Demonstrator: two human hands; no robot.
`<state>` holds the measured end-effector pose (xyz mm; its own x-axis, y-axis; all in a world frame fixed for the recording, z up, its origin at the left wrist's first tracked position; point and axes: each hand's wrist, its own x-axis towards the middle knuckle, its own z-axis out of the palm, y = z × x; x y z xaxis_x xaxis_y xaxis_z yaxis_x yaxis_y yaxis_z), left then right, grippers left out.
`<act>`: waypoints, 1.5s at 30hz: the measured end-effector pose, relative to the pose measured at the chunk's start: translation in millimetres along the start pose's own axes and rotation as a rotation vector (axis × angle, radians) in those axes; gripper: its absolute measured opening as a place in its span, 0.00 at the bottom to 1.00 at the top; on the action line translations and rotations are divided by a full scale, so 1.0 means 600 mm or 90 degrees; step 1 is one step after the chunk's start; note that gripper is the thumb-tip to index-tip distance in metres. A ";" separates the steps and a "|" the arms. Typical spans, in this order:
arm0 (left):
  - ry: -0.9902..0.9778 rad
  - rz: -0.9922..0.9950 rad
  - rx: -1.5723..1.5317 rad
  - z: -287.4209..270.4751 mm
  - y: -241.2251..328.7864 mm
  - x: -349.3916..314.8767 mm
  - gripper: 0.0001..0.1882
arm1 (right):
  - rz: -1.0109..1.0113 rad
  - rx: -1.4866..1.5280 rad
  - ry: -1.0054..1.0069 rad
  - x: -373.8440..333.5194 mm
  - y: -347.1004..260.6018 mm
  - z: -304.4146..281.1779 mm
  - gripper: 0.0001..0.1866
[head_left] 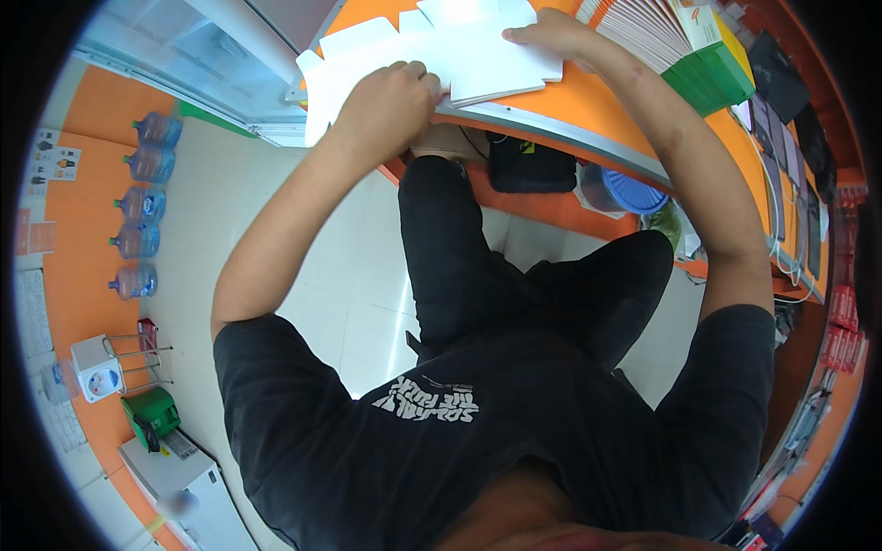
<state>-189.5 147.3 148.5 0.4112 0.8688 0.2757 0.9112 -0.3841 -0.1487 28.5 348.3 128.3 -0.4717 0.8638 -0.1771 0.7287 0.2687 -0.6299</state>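
Note:
Flat white die-cut box blanks, with tabs and notched edges, lie stacked at the front of the orange table. Part of the white card reaches past the table edge at the left. My left hand is closed at the near edge of the card, knuckles up, its fingertips mostly hidden. On the far right side of the blanks, my right hand grips their edge, with the thumb on top and the other fingers out of sight.
Right of the blanks stand a fanned stack of folded cards and a green-and-yellow box. Several phones or tablets with white cables line the table's right side. Below are a black bag and a blue-lidded tub.

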 end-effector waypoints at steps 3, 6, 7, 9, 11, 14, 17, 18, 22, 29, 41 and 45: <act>-0.007 0.009 -0.037 0.004 -0.031 -0.002 0.14 | -0.131 -0.476 0.125 -0.028 -0.029 0.003 0.34; -0.083 -0.026 -0.121 0.000 -0.050 0.018 0.15 | -0.267 -0.216 0.042 -0.108 -0.075 -0.003 0.33; -0.118 -0.040 -0.155 -0.005 -0.054 0.031 0.15 | -0.311 -0.252 0.019 -0.128 -0.074 -0.004 0.33; -0.130 -0.043 -0.185 -0.008 -0.071 0.043 0.15 | -0.414 -0.314 -0.038 -0.152 -0.076 0.005 0.32; -0.154 -0.072 -0.229 -0.011 -0.088 0.050 0.14 | -0.412 -0.356 -0.004 -0.163 -0.076 0.020 0.30; -0.311 -0.191 -0.327 -0.033 -0.095 0.076 0.15 | -0.440 -0.397 0.028 -0.161 -0.072 0.027 0.28; -0.525 -0.134 -0.212 -0.029 -0.125 0.123 0.22 | -0.460 -0.432 0.027 -0.157 -0.069 0.026 0.28; -0.590 -0.084 -0.130 -0.033 -0.121 0.143 0.25 | -0.460 -0.446 0.024 -0.156 -0.067 0.024 0.28; -0.542 -0.135 -0.054 -0.043 -0.132 0.140 0.30 | -0.519 -0.447 0.044 -0.151 -0.074 0.025 0.30; -0.201 0.021 -0.238 -0.001 -0.123 0.053 0.15 | -0.490 -0.423 -0.002 -0.138 -0.076 0.011 0.31; -0.271 -0.112 -0.321 -0.052 -0.080 0.012 0.15 | -0.515 -0.523 -0.007 -0.182 -0.098 0.037 0.11; -0.194 -0.059 -0.323 -0.068 -0.061 0.022 0.33 | -0.508 -0.466 -0.053 -0.159 -0.102 0.022 0.10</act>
<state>-216.3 160.3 196.5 0.3719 0.9278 -0.0305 0.8715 -0.3377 0.3556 22.2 243.9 173.9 -0.9527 0.3034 0.0157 0.3036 0.9527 0.0132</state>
